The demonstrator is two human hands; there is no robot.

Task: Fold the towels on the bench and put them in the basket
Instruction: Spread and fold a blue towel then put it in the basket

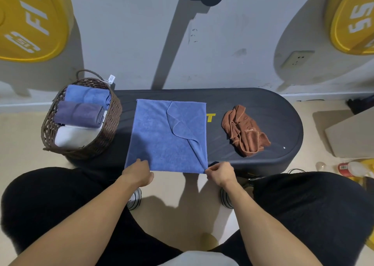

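Two hands pinch the blue towel (162, 136)'s near corners: left hand (139, 172), right hand (219, 173); next I'd fold it away toward the top of the frame.

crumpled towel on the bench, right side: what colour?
Rust brown crumpled towel, lying on the dark bench. Head view shows it, the only view.

Both forearms are bare from the elbow down, no sleeves, watch or rings showing on the left hand (139, 173) or the right hand (220, 173). Black trousers (303, 209) cover both legs, loose and plain, no markings visible. Below the wrists, striped shoes (134, 200) in black and white peek out, and a pale grey shirt hem (194, 258) shows at the bottom edge.
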